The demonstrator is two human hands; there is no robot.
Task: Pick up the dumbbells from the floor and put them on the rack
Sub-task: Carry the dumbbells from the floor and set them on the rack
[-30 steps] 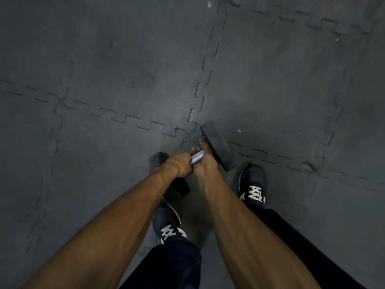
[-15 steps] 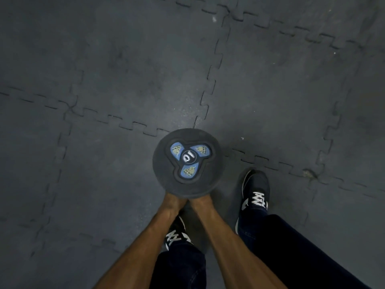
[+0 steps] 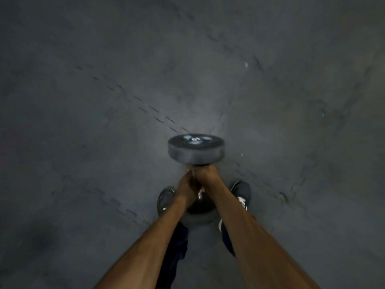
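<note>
**Q:** Run the list, L to R. What've you got?

**A:** Item 1: floor mats (image 3: 83, 122), dark interlocking rubber.
Item 2: left shoe (image 3: 165, 198).
Item 3: your left hand (image 3: 187, 187), fingers wrapped round the handle (image 3: 200, 193) at the near end.
Item 4: dumbbell (image 3: 195, 151), off the floor, held in front of you above your feet. Far head is tipped up and away, near head sits low betw. your forearms.
Item 5: your right hand (image 3: 208, 173), clenched round the same handle just under the far head, touching the left.
Item 6: right shoe (image 3: 241, 189).
Rack: not in view.

**Q:** Handling notes?

**A:** Judged heavy, since you've got both hands on it. Rigid, rubber-looking heads, bare metal grip, prob. slick w/ sweat. Not fragile, but your toes are. Hold by the handle only, hands tight together, wt close to your body.
</note>
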